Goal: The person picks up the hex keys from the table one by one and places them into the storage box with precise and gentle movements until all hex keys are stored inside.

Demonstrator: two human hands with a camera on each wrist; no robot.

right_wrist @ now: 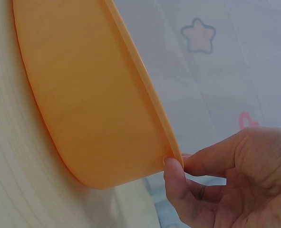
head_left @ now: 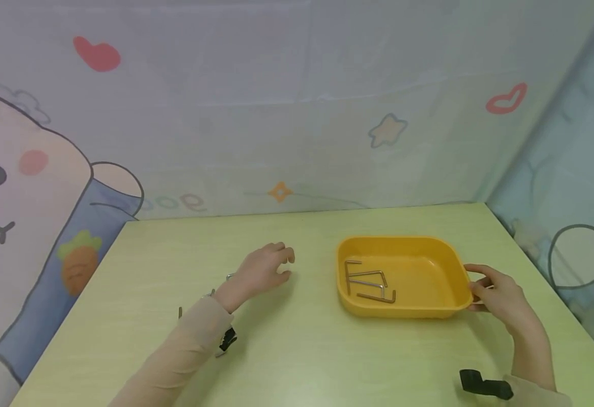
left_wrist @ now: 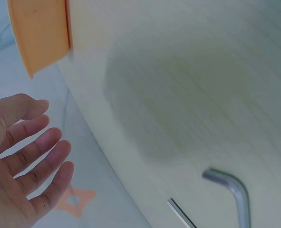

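A yellow tray (head_left: 429, 249) stands on the light green table (head_left: 302, 350), right of centre. Several metal hex keys (head_left: 370, 282) lie in its left half. My right hand (head_left: 480, 284) pinches the tray's right rim between thumb and fingers; in the right wrist view the thumb presses the rim edge of the tray (right_wrist: 97, 104), where the right hand (right_wrist: 197, 175) shows at the lower right. My left hand (head_left: 283, 265) hovers over the table left of the tray, fingers relaxed and holding nothing. The left wrist view shows the left hand (left_wrist: 40, 152) with spread fingers and a corner of the tray (left_wrist: 40, 33).
A bent hex key (left_wrist: 235, 192) and a second straight piece (left_wrist: 180, 213) lie on the table near my left wrist. In the head view these loose hex keys (head_left: 180, 312) sit partly hidden by my left sleeve. A cartoon-printed backdrop (head_left: 297, 113) surrounds the table at the back and sides.
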